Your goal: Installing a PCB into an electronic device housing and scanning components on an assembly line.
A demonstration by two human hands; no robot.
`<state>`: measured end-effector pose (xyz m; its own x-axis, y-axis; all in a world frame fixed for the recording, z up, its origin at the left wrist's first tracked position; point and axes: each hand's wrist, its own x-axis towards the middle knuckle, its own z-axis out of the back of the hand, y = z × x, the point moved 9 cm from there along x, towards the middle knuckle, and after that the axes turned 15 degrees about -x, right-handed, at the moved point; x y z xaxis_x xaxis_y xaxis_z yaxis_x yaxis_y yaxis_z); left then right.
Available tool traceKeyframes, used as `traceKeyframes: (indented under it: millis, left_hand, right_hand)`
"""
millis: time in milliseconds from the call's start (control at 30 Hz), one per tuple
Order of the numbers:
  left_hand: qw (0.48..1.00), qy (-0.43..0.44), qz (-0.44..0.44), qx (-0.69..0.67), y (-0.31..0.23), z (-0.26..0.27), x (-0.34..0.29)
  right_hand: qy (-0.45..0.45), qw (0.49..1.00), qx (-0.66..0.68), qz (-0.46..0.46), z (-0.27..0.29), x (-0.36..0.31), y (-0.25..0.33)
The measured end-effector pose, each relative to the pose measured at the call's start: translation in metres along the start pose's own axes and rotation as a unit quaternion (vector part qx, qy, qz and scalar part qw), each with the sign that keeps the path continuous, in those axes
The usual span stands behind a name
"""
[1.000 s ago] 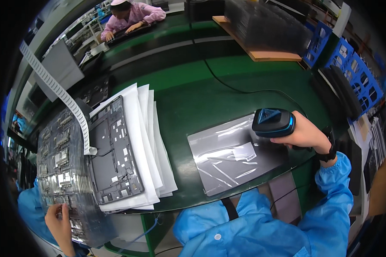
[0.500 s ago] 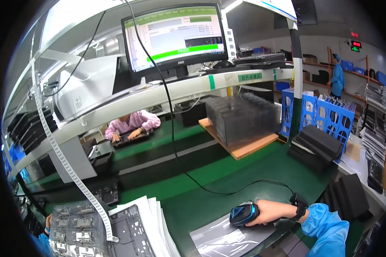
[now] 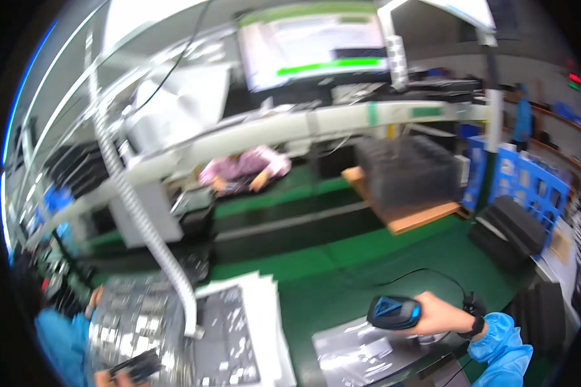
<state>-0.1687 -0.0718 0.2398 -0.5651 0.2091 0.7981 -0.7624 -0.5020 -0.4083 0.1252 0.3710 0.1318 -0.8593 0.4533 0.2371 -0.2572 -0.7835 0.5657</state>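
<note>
My right hand (image 3: 438, 314) is wrapped round a black and blue handheld scanner (image 3: 394, 312), raised just over a shiny grey plastic sheet (image 3: 352, 355) on the green bench. A black band circles that wrist. At the lower left edge, blurred fingertips of my left hand (image 3: 104, 378) grip a small dark flat part (image 3: 137, 366). They are over a clear tray (image 3: 132, 316) holding several silvery and dark parts. A dark panel with white patches (image 3: 223, 335) lies on white sheets (image 3: 268, 322) beside the tray.
A co-worker's hand (image 3: 95, 298) is at the tray's left edge. Across the bench, a person in pink (image 3: 246, 169) handles something dark. A dark block stack (image 3: 407, 171) sits on a wooden board (image 3: 426, 219). Black foam blocks (image 3: 510, 226) stand right; a white post (image 3: 145, 226) slants down.
The view has swung left, shifting the scene rightward and blurring it. My left hand has come in at the lower left with a dark part. The scanner stays in my right hand.
</note>
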Motion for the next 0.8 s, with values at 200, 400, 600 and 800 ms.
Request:
traceKeyframes:
  millis: [200,400,600,800]
  left_hand:
    - [0.760,0.136,0.245,-0.586,-0.109,-0.148,-0.062]
    - [0.720,0.160,0.269,-0.620,-0.110,-0.180,-0.077]
    - [0.727,0.178,0.288,-0.597,-0.119,-0.185,-0.086]
    - [0.713,0.232,0.290,-0.594,-0.121,-0.205,-0.097]
  right_hand:
    - [0.020,0.984,0.052,0.172,-0.016,0.021,0.122]
    - [0.095,0.969,0.060,0.218,-0.047,0.023,0.144]
    - [0.069,0.973,0.060,0.214,-0.043,0.021,0.147]
    - [0.083,0.972,0.065,0.210,-0.045,0.023,0.141]
